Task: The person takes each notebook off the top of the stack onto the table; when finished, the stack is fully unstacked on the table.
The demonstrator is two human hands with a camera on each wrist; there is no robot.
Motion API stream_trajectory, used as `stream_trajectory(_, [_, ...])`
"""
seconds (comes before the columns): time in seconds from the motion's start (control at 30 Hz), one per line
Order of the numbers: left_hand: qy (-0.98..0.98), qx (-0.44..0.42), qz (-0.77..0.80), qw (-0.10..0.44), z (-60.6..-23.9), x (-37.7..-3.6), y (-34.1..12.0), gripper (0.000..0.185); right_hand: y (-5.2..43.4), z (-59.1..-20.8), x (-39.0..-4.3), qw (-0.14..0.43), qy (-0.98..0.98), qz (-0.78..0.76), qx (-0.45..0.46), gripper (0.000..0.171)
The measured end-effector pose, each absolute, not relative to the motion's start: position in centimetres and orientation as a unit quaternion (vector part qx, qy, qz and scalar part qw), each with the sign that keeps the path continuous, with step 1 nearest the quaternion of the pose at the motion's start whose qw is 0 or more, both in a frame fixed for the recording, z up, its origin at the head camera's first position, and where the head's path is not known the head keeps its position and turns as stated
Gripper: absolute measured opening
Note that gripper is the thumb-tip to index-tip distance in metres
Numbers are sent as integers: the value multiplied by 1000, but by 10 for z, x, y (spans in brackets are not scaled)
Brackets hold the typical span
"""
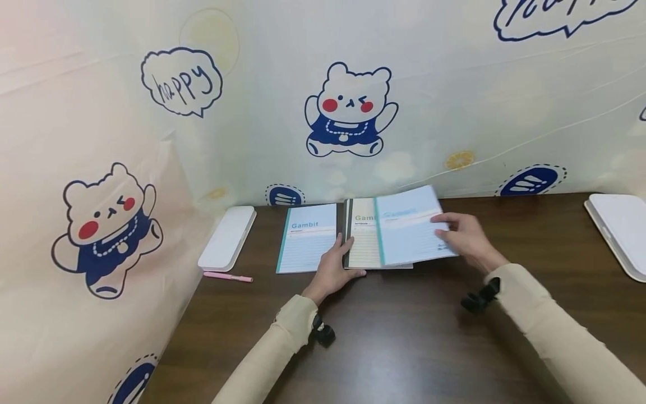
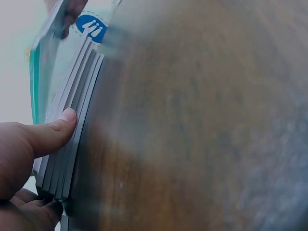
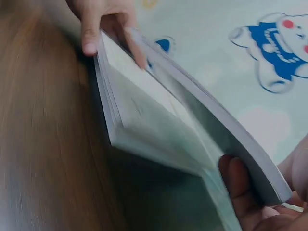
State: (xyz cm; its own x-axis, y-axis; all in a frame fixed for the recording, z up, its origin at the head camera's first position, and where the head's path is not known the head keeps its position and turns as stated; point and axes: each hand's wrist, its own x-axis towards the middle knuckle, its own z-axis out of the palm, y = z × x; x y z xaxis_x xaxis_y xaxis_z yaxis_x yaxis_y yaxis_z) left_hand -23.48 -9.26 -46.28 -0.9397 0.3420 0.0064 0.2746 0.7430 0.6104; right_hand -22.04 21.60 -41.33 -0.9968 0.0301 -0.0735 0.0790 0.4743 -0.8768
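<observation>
My left hand [image 1: 333, 268] holds a stack of notebooks by its left edge. A cream Gambit notebook [image 1: 359, 241] lies on top. In the left wrist view the thumb presses along the front edges of the stack [image 2: 72, 130], fingers at its end. A light blue notebook [image 1: 411, 224] with a teal spine is tilted up over the right part of the cream one. My right hand [image 1: 466, 238] pinches it at its right edge; the right wrist view shows the fingers [image 3: 236, 183] curled round that edge. Another blue Gambit notebook [image 1: 308, 241] lies flat, left of the left hand.
On the left of the brown table [image 1: 393, 336] lies a white case [image 1: 227, 238], with a pink pen [image 1: 228, 276] just in front of it. A second white case [image 1: 621, 230] lies at the right edge. A printed cloth [image 1: 434, 73] hangs behind the table.
</observation>
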Motion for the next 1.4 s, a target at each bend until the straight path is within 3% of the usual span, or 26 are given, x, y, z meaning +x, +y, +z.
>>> stream_trajectory(0.17, [932, 169, 317, 49, -460, -235, -95, 89, 262, -409, -204, -11, 872, -484, 67, 37])
stream_trajectory(0.47, [932, 171, 317, 50, -462, -237, -93, 89, 279, -438, -211, 37, 912, -403, 69, 39])
stream_trajectory(0.73, [932, 168, 318, 53, -463, -240, -87, 90, 261, -446, -212, -32, 969, -240, 39, 33])
stream_trajectory(0.87, [932, 164, 319, 55, -464, -238, -89, 90, 244, -439, -215, -43, 967, -253, 5, 35])
stream_trajectory(1.07, [931, 167, 320, 58, -463, -238, -87, 90, 189, -434, -221, -24, 938, -342, -57, 37])
stream_trajectory(1.27, [930, 172, 321, 55, -464, -239, -83, 91, 146, -439, -227, -5, 946, -318, -59, 50])
stream_trajectory(1.4, [931, 169, 319, 56, -463, -239, -84, 91, 138, -441, -227, -13, 947, -317, -43, 49])
